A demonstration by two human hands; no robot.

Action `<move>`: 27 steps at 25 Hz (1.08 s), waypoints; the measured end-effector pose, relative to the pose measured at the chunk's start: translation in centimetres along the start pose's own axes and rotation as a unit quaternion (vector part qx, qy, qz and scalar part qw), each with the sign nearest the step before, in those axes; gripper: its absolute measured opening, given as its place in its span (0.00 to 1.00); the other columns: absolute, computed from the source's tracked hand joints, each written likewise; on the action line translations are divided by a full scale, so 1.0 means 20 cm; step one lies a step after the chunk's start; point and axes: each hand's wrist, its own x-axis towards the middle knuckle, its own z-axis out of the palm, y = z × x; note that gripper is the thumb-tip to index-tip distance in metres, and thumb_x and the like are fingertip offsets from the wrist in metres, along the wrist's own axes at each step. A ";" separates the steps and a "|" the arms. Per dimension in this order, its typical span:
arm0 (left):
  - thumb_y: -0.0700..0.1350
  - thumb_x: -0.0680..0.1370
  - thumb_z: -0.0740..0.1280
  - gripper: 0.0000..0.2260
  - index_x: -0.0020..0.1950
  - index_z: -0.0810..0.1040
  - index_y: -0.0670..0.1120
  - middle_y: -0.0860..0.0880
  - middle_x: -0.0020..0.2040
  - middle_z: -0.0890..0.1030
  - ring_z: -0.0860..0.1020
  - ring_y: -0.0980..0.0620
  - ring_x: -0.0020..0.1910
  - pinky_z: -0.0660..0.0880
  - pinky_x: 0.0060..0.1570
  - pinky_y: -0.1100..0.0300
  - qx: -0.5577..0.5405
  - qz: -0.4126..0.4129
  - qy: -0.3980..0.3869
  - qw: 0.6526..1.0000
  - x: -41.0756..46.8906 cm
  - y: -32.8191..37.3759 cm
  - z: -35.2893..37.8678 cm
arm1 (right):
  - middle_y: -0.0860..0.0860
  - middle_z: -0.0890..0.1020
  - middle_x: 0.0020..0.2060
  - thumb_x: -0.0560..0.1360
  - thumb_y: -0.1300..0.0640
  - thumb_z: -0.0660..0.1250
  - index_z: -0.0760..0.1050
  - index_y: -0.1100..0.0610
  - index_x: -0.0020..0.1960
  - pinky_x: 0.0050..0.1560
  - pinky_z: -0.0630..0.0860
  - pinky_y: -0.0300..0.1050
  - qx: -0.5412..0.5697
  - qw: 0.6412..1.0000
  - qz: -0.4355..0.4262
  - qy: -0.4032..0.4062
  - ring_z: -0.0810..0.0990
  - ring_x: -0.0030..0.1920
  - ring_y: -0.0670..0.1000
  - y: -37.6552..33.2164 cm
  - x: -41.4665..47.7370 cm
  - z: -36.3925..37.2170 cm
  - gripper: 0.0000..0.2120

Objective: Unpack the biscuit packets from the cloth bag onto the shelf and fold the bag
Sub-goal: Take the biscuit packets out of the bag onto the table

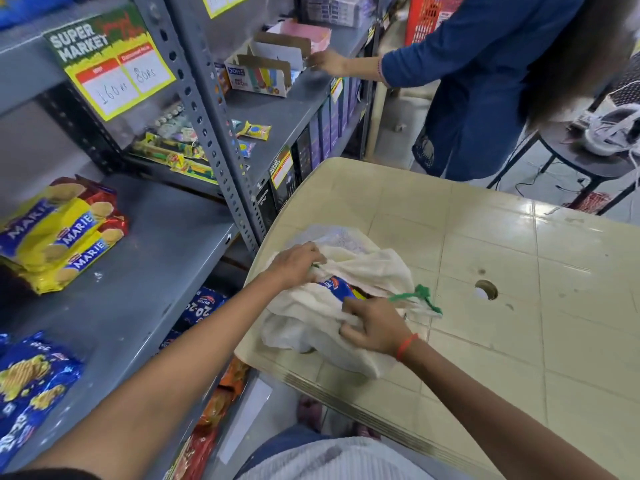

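The cloth bag [332,317] lies at the left edge of the desk [519,271], close to the shelf [149,265]. The left hand [294,263] and right hand [372,327] each pinch its cloth, holding the mouth wide so the blue biscuit packet [337,289] can come out. More packets may hide inside.

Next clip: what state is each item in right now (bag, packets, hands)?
cloth bag, lying crumpled on the table, mouth pulled open.
blue biscuit packet, inside the bag, partly showing.
left hand, grips the bag's rim.
right hand, grips the bag's cloth.
Marie packets, stacked on the shelf.
green drawstring, loose on the table.
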 end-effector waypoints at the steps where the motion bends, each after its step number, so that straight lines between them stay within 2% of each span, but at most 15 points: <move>1: 0.46 0.77 0.67 0.13 0.61 0.78 0.49 0.47 0.63 0.76 0.75 0.44 0.62 0.72 0.58 0.52 0.002 -0.021 0.027 0.999 0.01 0.00 -0.01 | 0.56 0.75 0.25 0.68 0.45 0.57 0.72 0.55 0.35 0.31 0.68 0.44 0.021 0.999 -0.012 -0.035 0.71 0.27 0.56 -0.03 -0.05 0.02 0.14; 3: 0.43 0.77 0.66 0.11 0.58 0.79 0.48 0.46 0.60 0.78 0.76 0.42 0.60 0.72 0.56 0.52 -0.034 -0.090 0.101 0.990 0.03 -0.01 -0.05 | 0.53 0.72 0.25 0.73 0.43 0.53 0.70 0.55 0.35 0.32 0.64 0.43 0.007 0.993 -0.018 -0.116 0.70 0.28 0.55 -0.08 -0.13 0.05 0.18; 4: 0.43 0.76 0.66 0.12 0.59 0.78 0.48 0.46 0.60 0.77 0.75 0.43 0.61 0.71 0.57 0.51 -0.040 -0.094 0.130 0.986 0.02 0.00 -0.08 | 0.53 0.74 0.26 0.75 0.42 0.51 0.71 0.55 0.36 0.32 0.63 0.43 -0.023 0.994 -0.016 -0.107 0.73 0.29 0.56 -0.09 -0.15 0.07 0.19; 6: 0.47 0.72 0.70 0.16 0.59 0.78 0.49 0.47 0.59 0.76 0.73 0.44 0.60 0.70 0.59 0.49 -0.001 0.011 0.171 0.985 -0.03 0.03 -0.08 | 0.52 0.79 0.29 0.76 0.45 0.53 0.73 0.55 0.39 0.31 0.62 0.42 -0.052 0.998 0.015 0.022 0.77 0.31 0.55 -0.05 -0.13 0.07 0.17; 8: 0.47 0.71 0.71 0.10 0.51 0.80 0.48 0.47 0.51 0.79 0.77 0.45 0.53 0.75 0.52 0.47 -0.003 0.149 0.190 0.970 -0.10 0.10 0.00 | 0.53 0.80 0.35 0.76 0.50 0.56 0.76 0.58 0.43 0.34 0.64 0.41 -0.010 0.991 0.067 0.115 0.78 0.35 0.55 0.00 -0.04 0.05 0.15; 10: 0.51 0.72 0.70 0.11 0.50 0.80 0.47 0.49 0.48 0.80 0.78 0.48 0.50 0.76 0.50 0.49 -0.040 0.175 0.091 0.979 -0.17 0.13 0.06 | 0.57 0.80 0.43 0.77 0.54 0.56 0.78 0.61 0.49 0.42 0.69 0.43 0.027 0.990 0.104 0.096 0.79 0.41 0.58 0.06 0.08 0.04 0.15; 13: 0.65 0.66 0.72 0.39 0.73 0.64 0.52 0.48 0.70 0.68 0.67 0.49 0.69 0.67 0.68 0.53 -0.007 0.083 -0.056 0.995 -0.19 0.04 0.08 | 0.62 0.77 0.58 0.78 0.58 0.58 0.74 0.64 0.60 0.54 0.71 0.49 0.000 0.981 0.189 -0.040 0.77 0.56 0.62 0.17 0.20 0.06 0.15; 14: 0.67 0.63 0.72 0.49 0.77 0.54 0.53 0.47 0.76 0.59 0.59 0.46 0.75 0.59 0.73 0.50 0.038 0.058 -0.086 0.994 -0.19 0.01 0.07 | 0.64 0.73 0.65 0.77 0.56 0.60 0.69 0.64 0.66 0.61 0.68 0.49 -0.022 0.974 0.207 -0.085 0.72 0.63 0.62 0.21 0.22 0.06 0.20; 16: 0.68 0.58 0.74 0.60 0.77 0.37 0.56 0.45 0.79 0.41 0.44 0.39 0.78 0.45 0.75 0.41 0.144 0.003 -0.139 0.980 -0.21 -0.03 0.05 | 0.63 0.54 0.75 0.70 0.44 0.69 0.48 0.60 0.76 0.72 0.57 0.57 -0.070 0.953 0.245 -0.165 0.53 0.75 0.63 0.27 0.24 0.02 0.46; 18: 0.65 0.58 0.76 0.65 0.74 0.28 0.56 0.41 0.77 0.33 0.35 0.35 0.76 0.40 0.71 0.31 0.223 -0.077 -0.193 0.952 -0.24 -0.07 0.05 | 0.62 0.38 0.76 0.56 0.36 0.75 0.34 0.52 0.76 0.69 0.48 0.72 -0.125 0.927 0.281 -0.213 0.37 0.75 0.65 0.32 0.25 -0.03 0.66; 20: 0.63 0.59 0.77 0.65 0.73 0.26 0.56 0.39 0.76 0.31 0.33 0.35 0.75 0.40 0.69 0.28 0.230 -0.128 -0.236 0.936 -0.30 -0.11 0.04 | 0.62 0.34 0.75 0.51 0.34 0.77 0.32 0.51 0.75 0.66 0.47 0.77 -0.168 0.902 0.308 -0.253 0.33 0.74 0.66 0.35 0.25 -0.07 0.71; 22: 0.64 0.61 0.75 0.60 0.75 0.32 0.58 0.39 0.78 0.37 0.38 0.35 0.76 0.43 0.71 0.30 0.196 -0.130 -0.250 0.939 -0.32 -0.10 -0.04 | 0.62 0.40 0.76 0.56 0.37 0.76 0.42 0.52 0.76 0.68 0.51 0.73 -0.189 0.901 0.302 -0.246 0.39 0.75 0.66 0.33 0.25 -0.09 0.62; 23: 0.64 0.63 0.74 0.54 0.77 0.40 0.58 0.40 0.79 0.46 0.46 0.37 0.77 0.49 0.71 0.34 0.181 -0.112 -0.226 0.951 -0.29 -0.07 -0.07 | 0.62 0.49 0.76 0.61 0.40 0.74 0.51 0.55 0.75 0.69 0.56 0.69 -0.194 0.922 0.266 -0.205 0.47 0.75 0.66 0.31 0.26 -0.08 0.52; 25: 0.59 0.70 0.71 0.35 0.73 0.62 0.54 0.44 0.70 0.68 0.64 0.41 0.71 0.65 0.66 0.45 0.134 -0.040 -0.121 0.983 -0.22 0.02 -0.10 | 0.62 0.71 0.62 0.69 0.47 0.62 0.71 0.60 0.62 0.60 0.71 0.60 -0.178 0.971 0.145 -0.065 0.68 0.64 0.65 0.23 0.29 -0.04 0.26; 27: 0.51 0.74 0.69 0.20 0.64 0.73 0.49 0.46 0.62 0.75 0.72 0.44 0.64 0.71 0.56 0.52 0.083 0.032 -0.066 0.994 -0.16 0.09 -0.08 | 0.62 0.77 0.47 0.72 0.53 0.55 0.76 0.63 0.49 0.48 0.76 0.56 -0.122 0.990 0.071 -0.027 0.77 0.50 0.64 0.16 0.31 0.01 0.18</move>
